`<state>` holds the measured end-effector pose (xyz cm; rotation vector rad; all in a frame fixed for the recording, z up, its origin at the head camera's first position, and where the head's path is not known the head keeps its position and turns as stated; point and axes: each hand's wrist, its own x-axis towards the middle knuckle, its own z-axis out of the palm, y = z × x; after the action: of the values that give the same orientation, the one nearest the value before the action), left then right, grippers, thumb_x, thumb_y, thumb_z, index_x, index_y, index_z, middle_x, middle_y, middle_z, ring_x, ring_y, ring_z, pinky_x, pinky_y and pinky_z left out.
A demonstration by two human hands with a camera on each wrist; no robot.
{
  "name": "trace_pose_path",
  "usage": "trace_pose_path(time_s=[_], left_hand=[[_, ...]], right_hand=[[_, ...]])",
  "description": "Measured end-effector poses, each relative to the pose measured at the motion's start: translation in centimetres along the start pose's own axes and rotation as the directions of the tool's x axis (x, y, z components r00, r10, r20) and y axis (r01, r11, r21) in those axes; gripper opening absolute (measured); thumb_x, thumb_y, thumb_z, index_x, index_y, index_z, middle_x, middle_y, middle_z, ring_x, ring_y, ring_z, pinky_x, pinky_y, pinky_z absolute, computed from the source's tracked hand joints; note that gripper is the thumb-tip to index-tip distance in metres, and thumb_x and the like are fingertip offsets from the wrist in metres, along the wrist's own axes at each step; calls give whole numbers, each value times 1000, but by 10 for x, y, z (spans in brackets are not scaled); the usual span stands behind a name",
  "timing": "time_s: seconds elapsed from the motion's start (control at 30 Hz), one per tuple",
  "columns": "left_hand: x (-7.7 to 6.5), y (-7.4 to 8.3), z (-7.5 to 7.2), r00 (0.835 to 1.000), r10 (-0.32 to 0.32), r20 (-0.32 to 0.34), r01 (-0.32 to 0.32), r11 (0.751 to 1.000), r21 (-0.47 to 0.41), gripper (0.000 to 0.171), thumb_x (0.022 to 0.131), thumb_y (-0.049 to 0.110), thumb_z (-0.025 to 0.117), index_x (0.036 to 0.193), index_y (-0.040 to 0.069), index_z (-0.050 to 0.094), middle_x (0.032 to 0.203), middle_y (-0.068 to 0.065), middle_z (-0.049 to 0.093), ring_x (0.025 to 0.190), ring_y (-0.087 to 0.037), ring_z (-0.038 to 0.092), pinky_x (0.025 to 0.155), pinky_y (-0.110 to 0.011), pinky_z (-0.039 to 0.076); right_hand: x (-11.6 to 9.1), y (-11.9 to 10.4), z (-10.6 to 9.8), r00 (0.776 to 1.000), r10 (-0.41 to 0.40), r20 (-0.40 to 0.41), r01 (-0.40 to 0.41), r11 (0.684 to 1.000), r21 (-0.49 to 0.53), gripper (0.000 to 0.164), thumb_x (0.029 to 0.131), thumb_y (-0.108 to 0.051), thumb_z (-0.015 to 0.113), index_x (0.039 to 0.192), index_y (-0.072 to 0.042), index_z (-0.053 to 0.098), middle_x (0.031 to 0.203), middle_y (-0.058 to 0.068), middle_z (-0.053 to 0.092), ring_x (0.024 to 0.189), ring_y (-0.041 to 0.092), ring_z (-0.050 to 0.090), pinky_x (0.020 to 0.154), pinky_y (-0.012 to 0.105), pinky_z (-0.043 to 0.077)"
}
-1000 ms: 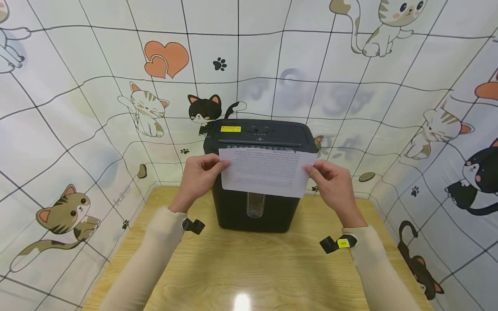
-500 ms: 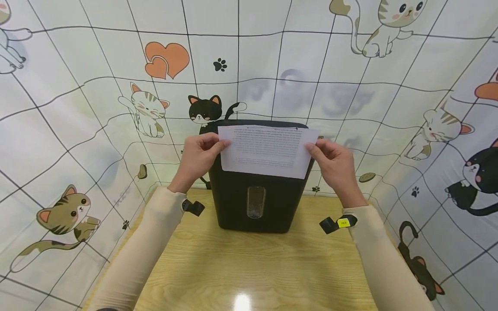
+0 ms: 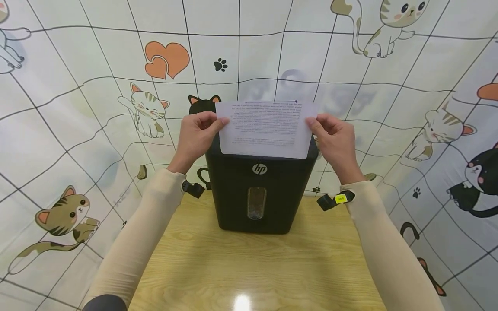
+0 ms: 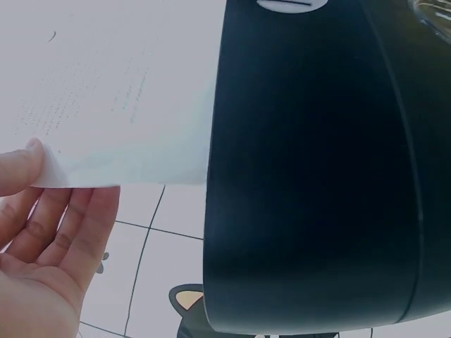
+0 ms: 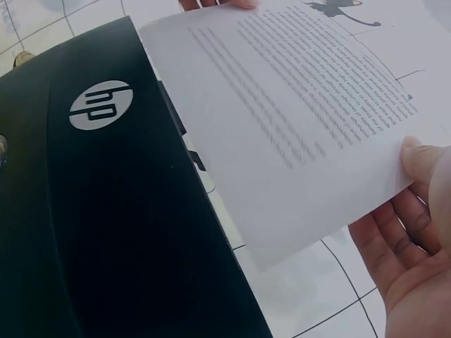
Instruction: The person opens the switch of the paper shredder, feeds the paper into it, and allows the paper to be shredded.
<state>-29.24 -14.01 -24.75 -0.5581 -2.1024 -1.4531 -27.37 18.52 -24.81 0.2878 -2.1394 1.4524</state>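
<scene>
A printed sheet of paper (image 3: 266, 129) is stretched between both hands in front of and over the top of a black HP shredder (image 3: 233, 190). My left hand (image 3: 197, 137) pinches its left edge between thumb and fingers. At the right edge, my right hand (image 3: 335, 144) pinches the sheet the same way. In the right wrist view the lower edge of the paper (image 5: 232, 204) lies beside the machine's top, with a gap near the corner. The paper hides the shredder's top face in the head view.
The shredder stands on a light wooden table (image 3: 241, 263). A small clear window (image 3: 256, 203) is set in its front. Behind and at both sides hangs a white cloth (image 3: 256, 52) with grid lines and cartoon cats.
Both hands have moved up and away from me with the paper, from in front of the shredder's body to over its top. The HP logo has come into sight.
</scene>
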Motion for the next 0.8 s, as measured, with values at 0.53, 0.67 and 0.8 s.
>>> trace_pose_path(time_s=[0.53, 0.67, 0.8], left_hand=[[24, -9, 3, 1000, -22, 6, 22, 1000, 16, 24, 96, 27, 74, 102, 3, 79, 99, -15, 76, 84, -16, 63, 76, -27, 43], [27, -14, 5, 1000, -30, 5, 30, 999, 21, 24, 96, 26, 74, 102, 4, 79, 99, -15, 77, 85, -14, 64, 78, -26, 46], [28, -18, 7, 1000, -31, 6, 31, 999, 21, 25, 96, 27, 74, 103, 4, 79, 99, -14, 77, 86, -13, 64, 78, -26, 45]], right_hand=[[22, 7, 14, 999, -5, -37, 8, 998, 62, 30, 96, -37, 72, 108, -10, 75, 95, -9, 73, 96, 11, 62, 87, 25, 45], [25, 12, 16, 999, 9, -38, -6, 998, 63, 30, 96, -37, 72, 109, -11, 75, 99, -7, 74, 98, 10, 62, 88, 25, 43], [28, 18, 20, 998, 31, -49, -28, 998, 56, 31, 95, -39, 72, 110, -12, 76, 100, -6, 73, 97, 11, 60, 86, 25, 43]])
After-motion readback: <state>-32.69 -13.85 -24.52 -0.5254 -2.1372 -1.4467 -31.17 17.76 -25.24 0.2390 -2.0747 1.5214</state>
